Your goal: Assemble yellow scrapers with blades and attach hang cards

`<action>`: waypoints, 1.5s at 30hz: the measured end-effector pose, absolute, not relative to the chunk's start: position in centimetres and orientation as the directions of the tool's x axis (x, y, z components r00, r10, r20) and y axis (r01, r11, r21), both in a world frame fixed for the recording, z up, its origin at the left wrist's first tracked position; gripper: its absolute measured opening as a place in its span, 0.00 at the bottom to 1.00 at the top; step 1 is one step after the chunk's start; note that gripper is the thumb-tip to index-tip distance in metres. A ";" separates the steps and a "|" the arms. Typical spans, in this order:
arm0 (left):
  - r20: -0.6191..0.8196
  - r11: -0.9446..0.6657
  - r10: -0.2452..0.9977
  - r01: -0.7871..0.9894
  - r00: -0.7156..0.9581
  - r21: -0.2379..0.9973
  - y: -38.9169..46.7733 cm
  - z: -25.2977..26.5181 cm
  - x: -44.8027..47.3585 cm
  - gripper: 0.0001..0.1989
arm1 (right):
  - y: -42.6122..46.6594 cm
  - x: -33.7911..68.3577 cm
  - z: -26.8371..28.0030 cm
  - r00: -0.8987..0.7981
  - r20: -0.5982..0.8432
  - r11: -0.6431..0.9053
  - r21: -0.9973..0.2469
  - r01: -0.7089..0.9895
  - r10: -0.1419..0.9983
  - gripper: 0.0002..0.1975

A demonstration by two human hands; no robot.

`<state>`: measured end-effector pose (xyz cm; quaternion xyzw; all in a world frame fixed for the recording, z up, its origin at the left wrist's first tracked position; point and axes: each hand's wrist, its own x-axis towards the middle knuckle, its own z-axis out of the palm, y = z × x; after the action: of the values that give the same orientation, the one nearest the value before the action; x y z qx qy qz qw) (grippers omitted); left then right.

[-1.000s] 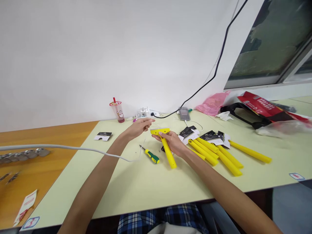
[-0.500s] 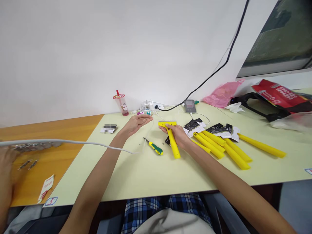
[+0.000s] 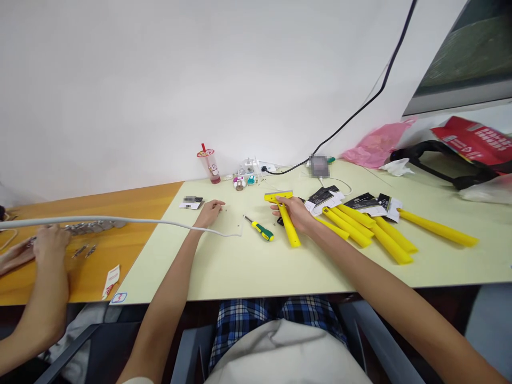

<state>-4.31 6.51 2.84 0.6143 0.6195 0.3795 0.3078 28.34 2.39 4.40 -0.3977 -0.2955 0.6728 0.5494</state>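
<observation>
A yellow scraper (image 3: 288, 226) with a metal blade along its head is gripped by my right hand (image 3: 299, 212), its handle pointing down toward me. My left hand (image 3: 210, 213) rests low over the table, thumb and fingers drawn together; whatever may be between them is too small to make out. Tiny loose parts (image 3: 239, 225) lie near it. Between my hands lies a green and yellow screwdriver (image 3: 261, 231), its tip pointing up and left. Right of my right hand are several more yellow scrapers (image 3: 390, 245) with black-and-white cards on their heads.
A drink cup (image 3: 209, 166) with a red straw stands by the wall near a power strip (image 3: 256, 168). A white cable (image 3: 132, 220) crosses the left side. Another person's hands (image 3: 50, 242) work at the wooden table (image 3: 132, 205). Bags (image 3: 378, 144) lie at far right.
My left hand has moved down and left from beside the scraper's head to the tabletop, its fingers now drawn together. My right hand keeps the scraper. The view has shifted slightly.
</observation>
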 end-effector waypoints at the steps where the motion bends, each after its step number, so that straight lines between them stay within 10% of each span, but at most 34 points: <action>1: 0.094 -0.052 0.994 0.552 -0.048 0.832 6.5 2.8 -4.3 0.14 | 2.4 28.3 4.3 -0.080 -0.212 -0.223 -0.837 -0.500 0.974 0.04; 20: 0.282 -0.224 0.959 0.637 0.011 0.738 5.3 3.7 -2.2 0.09 | 2.1 27.9 3.9 -0.144 -0.188 -0.234 -0.861 -0.452 0.971 0.03; 30: 0.409 -0.624 0.773 0.468 0.485 0.625 2.9 8.2 6.1 0.15 | 1.1 27.1 4.2 -0.256 -0.140 -0.249 -0.847 -0.469 0.957 0.04; 45: 0.246 -0.440 0.858 0.398 0.452 0.805 4.7 7.9 7.4 0.18 | 1.9 27.6 3.9 -0.269 -0.170 -0.287 -0.821 -0.493 0.948 0.03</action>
<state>7.41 4.73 7.91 0.7798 0.4025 0.3348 0.3432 27.56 1.94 3.89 -0.3440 -0.3307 0.7247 0.4971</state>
